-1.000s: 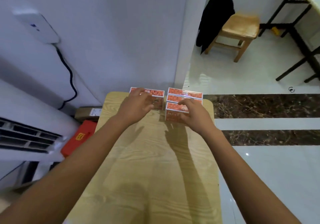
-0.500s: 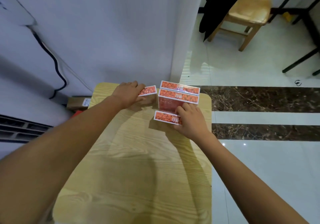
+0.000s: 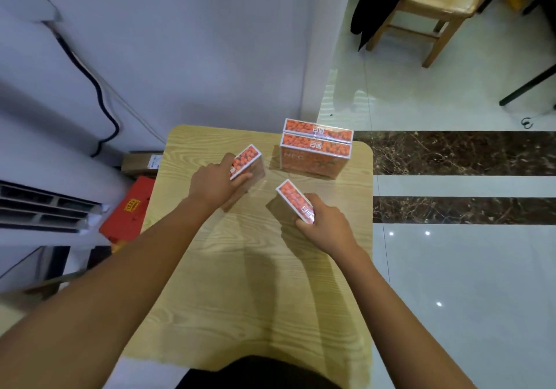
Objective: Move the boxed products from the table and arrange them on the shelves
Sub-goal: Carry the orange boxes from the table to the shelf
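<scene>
Each hand has one orange box clamped across its narrow sides: left hand (image 3: pixel 215 182) on the left box (image 3: pixel 245 160), right hand (image 3: pixel 326 223) on the right box (image 3: pixel 294 200), both just above the wooden table (image 3: pixel 240 298). I'd keep them level and lift straight up before turning (no shelves in view, so can't say which way). Two more boxes (image 3: pixel 316 151) stand at the far edge, and the open floor (image 3: pixel 451 283) on the right looks like the easiest way out.

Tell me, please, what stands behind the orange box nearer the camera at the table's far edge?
Directly behind the front orange box stands a second matching box, touching it. Only its top face shows; its sides, and anything lower behind it, are hidden. Past it come the white wall and tiled floor.
</scene>
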